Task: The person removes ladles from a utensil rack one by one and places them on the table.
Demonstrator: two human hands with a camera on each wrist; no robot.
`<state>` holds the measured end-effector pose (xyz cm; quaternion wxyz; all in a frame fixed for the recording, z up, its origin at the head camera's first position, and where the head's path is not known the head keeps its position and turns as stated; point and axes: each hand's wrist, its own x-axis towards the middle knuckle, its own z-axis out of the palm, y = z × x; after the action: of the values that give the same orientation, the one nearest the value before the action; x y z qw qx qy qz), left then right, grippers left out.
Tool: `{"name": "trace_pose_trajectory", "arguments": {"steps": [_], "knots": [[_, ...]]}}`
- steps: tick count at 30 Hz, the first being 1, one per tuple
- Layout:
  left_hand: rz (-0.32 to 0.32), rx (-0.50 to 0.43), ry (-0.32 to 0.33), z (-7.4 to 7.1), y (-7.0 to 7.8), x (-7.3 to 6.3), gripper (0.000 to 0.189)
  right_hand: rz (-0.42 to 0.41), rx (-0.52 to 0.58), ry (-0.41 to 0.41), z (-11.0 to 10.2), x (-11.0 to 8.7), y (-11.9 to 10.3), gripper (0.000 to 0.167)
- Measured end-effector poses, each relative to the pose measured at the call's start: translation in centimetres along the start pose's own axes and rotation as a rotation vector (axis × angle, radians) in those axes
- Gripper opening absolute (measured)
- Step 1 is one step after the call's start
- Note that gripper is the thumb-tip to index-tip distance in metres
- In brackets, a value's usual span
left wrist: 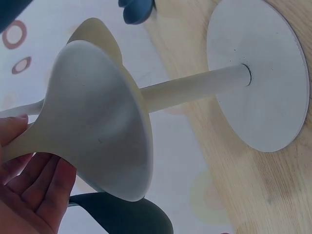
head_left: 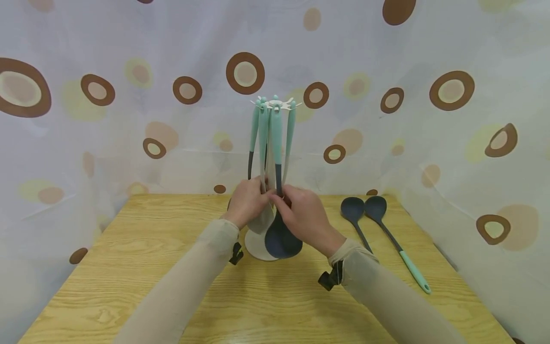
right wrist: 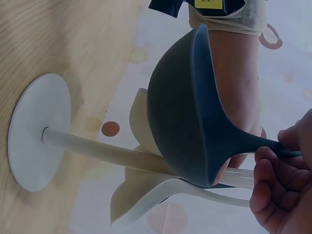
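Beige sleeves (head_left: 185, 282) come in from the near side, dark wrist devices (head_left: 333, 276) at the cuffs. Under them, light wood-grain table (head_left: 266, 310), running from this side of the hands to well beyond them. Right hand (head_left: 307, 215) pinches the neck of a dark ladle (head_left: 283, 241), thumb against fingers; bowl hangs below that hand, above the table. Left hand (head_left: 249, 200), just beside the right, grips the neck of a pale utensil (left wrist: 97, 112), broad head down. Whether the hands touch: can't tell.

Between and behind the hands, white rack: round base (left wrist: 263, 107) flat on table, pole (left wrist: 195, 90) upright, hooks (head_left: 275, 103) above the hands. Mint handles (head_left: 277, 134) stand around the pole, tops at the hooks.

Right of the right hand, two more ladles lie on the table, bowls side by side: one (head_left: 353, 209) partly hidden by the right forearm, the other (head_left: 375, 208) with its mint handle angled to the near right, close to the table's right edge. Left of the hands, wood grain shows across to the left edge; open room there, tighter on the right. Back edge lies beyond the rack. Farthest, pale curtain (head_left: 283, 38) with brown rings, behind and along both sides.
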<state>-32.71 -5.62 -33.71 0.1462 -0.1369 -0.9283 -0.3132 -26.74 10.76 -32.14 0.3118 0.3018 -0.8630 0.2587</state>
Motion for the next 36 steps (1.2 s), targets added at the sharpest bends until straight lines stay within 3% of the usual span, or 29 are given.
{"name": "trace_pose_trajectory", "arguments": {"steps": [11,23,29,36], "knots": [[0.024,-0.007,0.0,0.0,0.1,-0.1,0.031,0.0,-0.074,-0.023,-2.4,-1.5,-0.1,0.027],[0.018,0.003,-0.021,-0.1,0.3,0.1,0.029,0.027,-0.166,-0.094,-5.0,-4.4,5.4,0.019],[0.007,-0.025,-0.031,-0.1,0.1,0.0,0.028,0.021,-0.222,-0.211,-5.0,-5.5,7.8,0.01],[0.009,-0.027,-0.034,0.0,0.0,-0.1,0.025,-0.011,-0.258,-0.307,-4.1,-6.8,10.5,0.013]]}}
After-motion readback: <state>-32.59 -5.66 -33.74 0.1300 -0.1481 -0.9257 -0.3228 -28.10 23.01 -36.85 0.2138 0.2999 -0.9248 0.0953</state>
